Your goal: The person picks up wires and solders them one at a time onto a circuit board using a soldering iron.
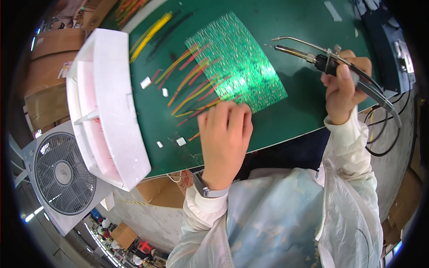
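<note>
My right hand (345, 91) is wrapped round a soldering iron (328, 62) with a thin curved metal tube along its top. The iron's tip points left and stands apart from the green circuit board (243, 58). The board lies tilted on the green table, dotted with solder joints. Red and yellow wires (190, 87) stick out from under its left edge. My left hand (225, 134) has its fingers curled together at the board's near corner, by the nearest wires. Its fingertips are turned away, so whatever they pinch is hidden.
A white foam tray (116, 107) with compartments stands at the table's left edge. Small white pieces (145, 82) and loose yellow wires (152, 35) lie on the table (295, 116). A dark blue box-shaped unit (384, 49) is at the right, near black cables (389, 147). A fan (62, 174) stands left.
</note>
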`<state>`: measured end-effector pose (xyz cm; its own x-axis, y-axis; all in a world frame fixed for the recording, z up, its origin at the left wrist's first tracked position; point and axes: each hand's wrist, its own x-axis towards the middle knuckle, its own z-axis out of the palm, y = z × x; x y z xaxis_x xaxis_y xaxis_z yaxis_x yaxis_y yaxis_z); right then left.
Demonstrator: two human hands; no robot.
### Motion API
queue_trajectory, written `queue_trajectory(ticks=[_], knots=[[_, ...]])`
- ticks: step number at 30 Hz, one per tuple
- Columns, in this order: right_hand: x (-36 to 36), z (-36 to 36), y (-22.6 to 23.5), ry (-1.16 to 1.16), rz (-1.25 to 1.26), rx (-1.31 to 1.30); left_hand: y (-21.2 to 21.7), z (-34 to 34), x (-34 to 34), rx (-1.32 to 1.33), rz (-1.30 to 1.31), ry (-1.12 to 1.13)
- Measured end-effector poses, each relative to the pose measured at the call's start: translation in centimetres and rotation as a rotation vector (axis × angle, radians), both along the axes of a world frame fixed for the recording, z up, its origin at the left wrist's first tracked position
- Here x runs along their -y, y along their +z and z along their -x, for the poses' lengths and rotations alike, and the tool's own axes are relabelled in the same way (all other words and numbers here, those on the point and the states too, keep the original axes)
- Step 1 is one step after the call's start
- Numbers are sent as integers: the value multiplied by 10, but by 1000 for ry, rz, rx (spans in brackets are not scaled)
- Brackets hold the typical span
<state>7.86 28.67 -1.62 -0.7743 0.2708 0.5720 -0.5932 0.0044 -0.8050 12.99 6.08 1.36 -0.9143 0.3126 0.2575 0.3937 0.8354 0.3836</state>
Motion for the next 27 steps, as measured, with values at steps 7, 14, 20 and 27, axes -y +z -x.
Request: queue_trajectory(ticks=[7, 14, 20, 27], knots=[[52, 115, 24, -279, 301, -9, -8, -14, 13, -57, -18, 5], [61, 163, 4, -351, -123, -116, -16, 1, 7, -113, -43, 24], [62, 168, 8, -348, -67, -122, 9, 37, 27, -194, -39, 119], [59, 170, 8, -333, -95, -35, -2, 196, 102, -153, -2, 305]])
